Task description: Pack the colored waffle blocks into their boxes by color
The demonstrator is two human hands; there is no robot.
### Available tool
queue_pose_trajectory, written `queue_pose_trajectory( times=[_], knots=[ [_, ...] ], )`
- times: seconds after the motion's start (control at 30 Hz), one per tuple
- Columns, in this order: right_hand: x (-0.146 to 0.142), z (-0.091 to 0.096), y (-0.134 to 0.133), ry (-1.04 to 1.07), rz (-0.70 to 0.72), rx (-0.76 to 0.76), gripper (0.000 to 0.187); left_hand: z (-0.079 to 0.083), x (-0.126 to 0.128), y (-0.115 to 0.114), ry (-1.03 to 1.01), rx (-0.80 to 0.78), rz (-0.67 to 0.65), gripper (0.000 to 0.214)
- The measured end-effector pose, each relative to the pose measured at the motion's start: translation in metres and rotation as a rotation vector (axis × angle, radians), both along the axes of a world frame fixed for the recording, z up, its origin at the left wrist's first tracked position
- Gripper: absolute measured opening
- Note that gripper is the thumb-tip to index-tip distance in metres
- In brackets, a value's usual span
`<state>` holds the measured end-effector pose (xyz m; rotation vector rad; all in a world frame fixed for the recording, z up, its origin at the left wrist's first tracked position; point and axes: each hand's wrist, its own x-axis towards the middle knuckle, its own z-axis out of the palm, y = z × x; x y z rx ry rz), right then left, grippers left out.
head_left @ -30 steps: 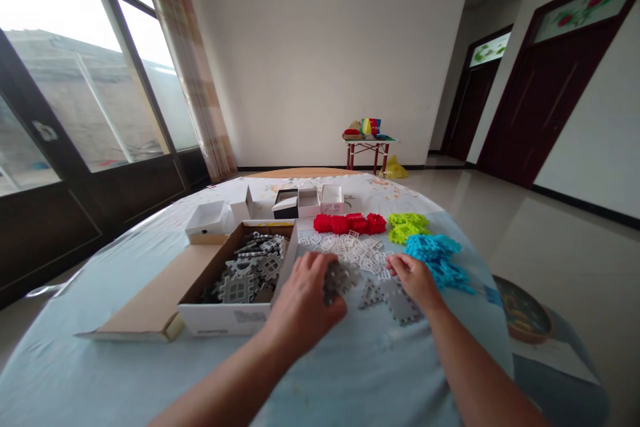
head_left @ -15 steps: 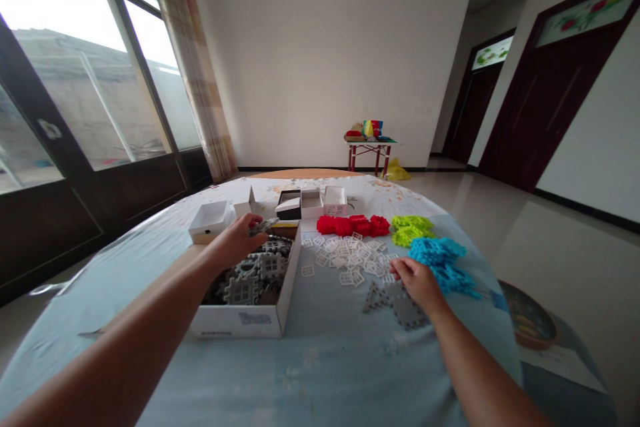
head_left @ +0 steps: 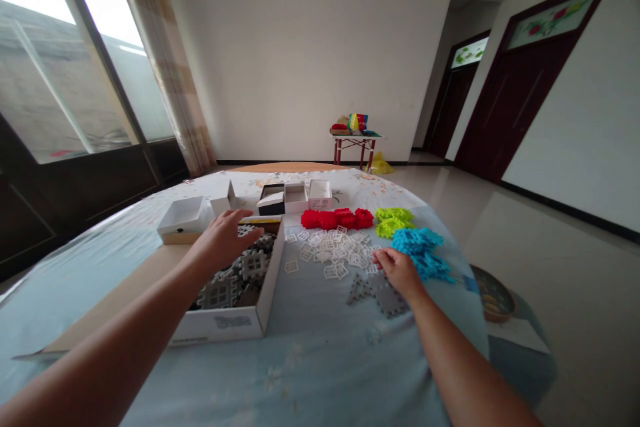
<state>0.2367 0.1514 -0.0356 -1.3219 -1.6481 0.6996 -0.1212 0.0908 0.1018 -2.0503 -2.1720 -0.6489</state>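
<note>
My left hand (head_left: pixel 227 237) is over the far part of an open white box (head_left: pixel 227 328), its fingers apart and nothing in its grip. Inside lie many grey notched building panels (head_left: pixel 219 293), some with window grids. My right hand (head_left: pixel 400 270) is closed in a pinch at the right edge of a spread of small white window-frame pieces (head_left: pixel 333 245); whatever is between its fingertips is too small to make out. Just below it lie a grey triangular panel (head_left: pixel 358 289) and a flat grey panel (head_left: pixel 389 299), the latter partly covered by the hand.
Red pieces (head_left: pixel 336 219), lime-green pieces (head_left: pixel 394 221) and blue pieces (head_left: pixel 420 252) lie in piles beyond and right of the white ones. Small open boxes (head_left: pixel 296 197) line the back, with a white tray-like box (head_left: pixel 181 217) at the left. A stool (head_left: pixel 494 293) stands beyond the table's right edge.
My left hand has let go of the grey panel it held over the box, and its fingers have spread. The whole view has shifted, so everything appears further left. My right hand stays pinched.
</note>
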Motion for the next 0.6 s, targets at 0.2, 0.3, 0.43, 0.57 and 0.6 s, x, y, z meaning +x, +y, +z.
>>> queue_pose_trajectory(
  times=[0.2, 0.3, 0.43, 0.57, 0.6],
  knots=[
    [-0.001, 0.006, -0.002, 0.045, -0.015, 0.022, 0.034, -0.008, 0.088, -0.028, -0.103, -0.099, -0.310, 0.039],
    [0.000, 0.007, -0.003, 0.074, -0.015, 0.027, 0.034, -0.030, 0.134, -0.038, -0.144, -0.199, -0.444, 0.034],
    [0.001, 0.009, -0.004, 0.117, -0.018, 0.032, 0.037, -0.063, 0.187, -0.037, -0.129, -0.204, -0.548, 0.035],
    [0.002, 0.011, -0.004, 0.145, -0.014, 0.031, 0.036, -0.085, 0.224, -0.025, -0.062, -0.195, -0.605, 0.047],
    [0.002, 0.011, -0.004, 0.151, -0.012, 0.034, 0.035, -0.088, 0.230, -0.022, -0.042, -0.207, -0.603, 0.052]
  ],
)
